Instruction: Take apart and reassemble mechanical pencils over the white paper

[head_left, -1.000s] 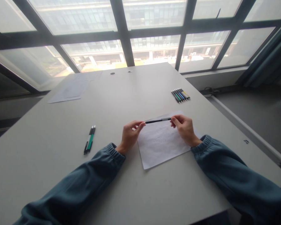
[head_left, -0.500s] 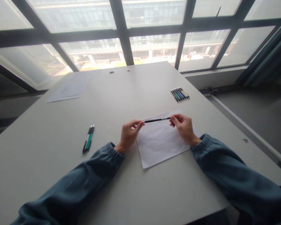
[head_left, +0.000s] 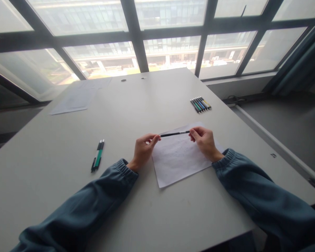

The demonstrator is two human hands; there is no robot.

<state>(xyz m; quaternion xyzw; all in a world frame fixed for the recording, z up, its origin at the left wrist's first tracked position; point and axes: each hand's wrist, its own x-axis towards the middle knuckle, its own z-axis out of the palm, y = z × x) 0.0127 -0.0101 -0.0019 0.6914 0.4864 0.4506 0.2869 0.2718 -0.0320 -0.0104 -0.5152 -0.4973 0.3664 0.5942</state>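
A slim dark pen [head_left: 174,133] is held level in the air, stretched between the left hand [head_left: 143,150] and the right hand [head_left: 204,141], each pinching one end with its fingertips. Its barrel is black for most of its length and turns pale or silvery near the right hand's end, and it sits almost horizontal, tilted slightly upward toward the right. It hangs just above the far edge of a white sheet of paper [head_left: 178,162], which lies flat on the bench, turned slightly askew, between the two wrists.
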